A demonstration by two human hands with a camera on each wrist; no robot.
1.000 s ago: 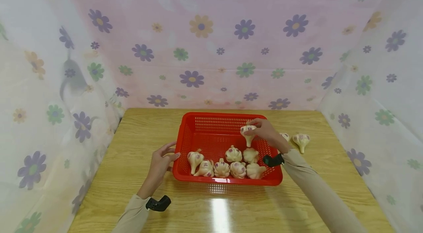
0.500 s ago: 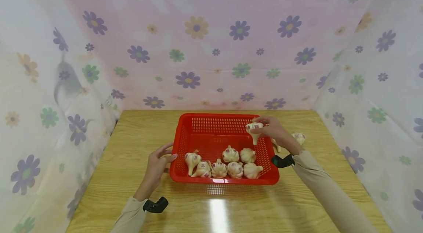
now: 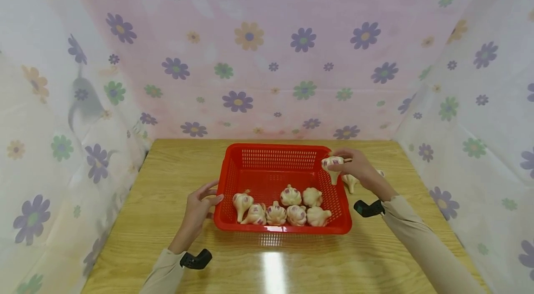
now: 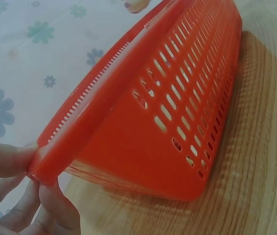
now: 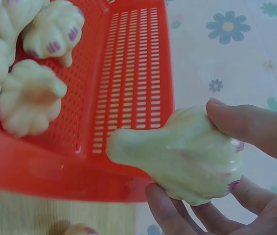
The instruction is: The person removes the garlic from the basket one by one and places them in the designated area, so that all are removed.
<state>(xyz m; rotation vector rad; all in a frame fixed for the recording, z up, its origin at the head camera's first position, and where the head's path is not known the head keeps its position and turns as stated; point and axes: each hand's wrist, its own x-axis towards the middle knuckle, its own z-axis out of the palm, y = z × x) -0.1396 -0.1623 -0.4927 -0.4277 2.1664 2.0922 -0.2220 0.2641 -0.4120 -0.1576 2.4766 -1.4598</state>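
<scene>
- Left hand [image 3: 200,206] is clamped on the red basket [image 3: 275,146], thumb and fingers pinching its rim at the left end (left wrist view shows it best). My guess is that stops it skidding on the bench [image 3: 175,164].
- Right hand [image 3: 356,166] has a garlic bulb [image 3: 332,164] gripped round the fat end. Makes sense to me, the skinny stem gives you way less to hang on to. In the head view the stem points down and the bulb is up by the basket's right wall, can't tell if they touch.
- Hands are well apart, one at each end, so probably neither blocks the other.
- Seven more bulbs [image 3: 276,214] sit bunched along the basket's lower side, stems every which way, so I'd say neatness isn't the point.
- Loose bulb [image 3: 351,183] on the bench just right of the basket, plus another [image 3: 381,173] mostly hidden behind the right hand and wrist.
</scene>
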